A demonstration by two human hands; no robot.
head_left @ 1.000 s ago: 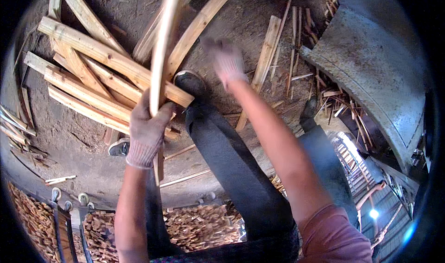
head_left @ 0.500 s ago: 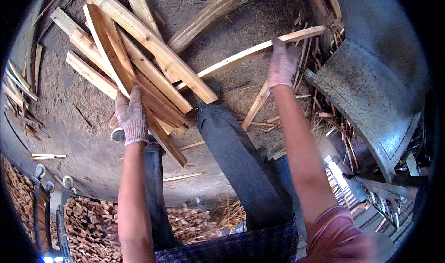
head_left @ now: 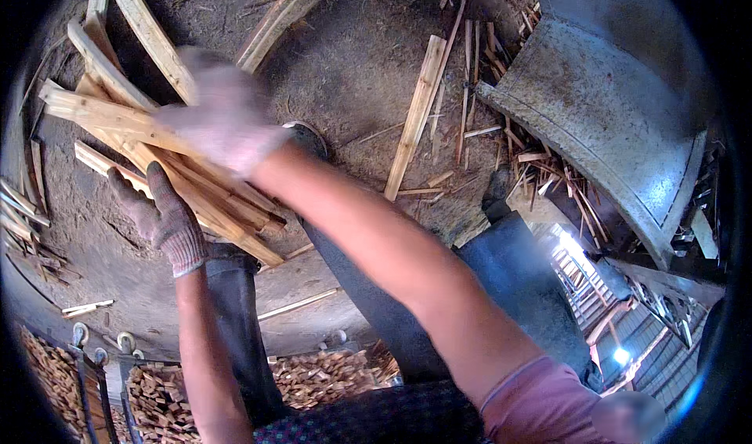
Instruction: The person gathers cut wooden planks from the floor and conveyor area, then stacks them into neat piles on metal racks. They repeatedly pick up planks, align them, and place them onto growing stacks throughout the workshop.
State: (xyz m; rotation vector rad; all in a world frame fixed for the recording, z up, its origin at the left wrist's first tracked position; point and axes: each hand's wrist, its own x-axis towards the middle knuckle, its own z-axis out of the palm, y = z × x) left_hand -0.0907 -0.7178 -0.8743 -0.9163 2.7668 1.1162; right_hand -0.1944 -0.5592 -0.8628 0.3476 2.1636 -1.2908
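Note:
A fanned pile of long, rough wooden strips (head_left: 110, 115) lies on the dirty floor at the left, in front of my legs. My left hand (head_left: 160, 217), in a knitted glove, is at the pile's near left side, with thumb and fingers apart and nothing held. Reaching across to the left, my gloved right hand (head_left: 223, 115) is over the upper part of the pile. Motion smears its fingers, and whether they grip a strip is not visible. Another pale wooden strip (head_left: 415, 115) lies apart on the floor to the right, beside a thinner dark one.
A bent, worn metal sheet (head_left: 603, 115) stands at the right, with wood scraps (head_left: 580, 189) under its edge. A thick beam (head_left: 286, 17) lies at the far side. Stacks of cut wood blocks (head_left: 160, 397) and wheeled racks (head_left: 82, 350) are at the lower left.
My right hand has swung from the right to the left over the pile; the long strip it held is no longer seen in it. My left hand has let go of the boards and opened.

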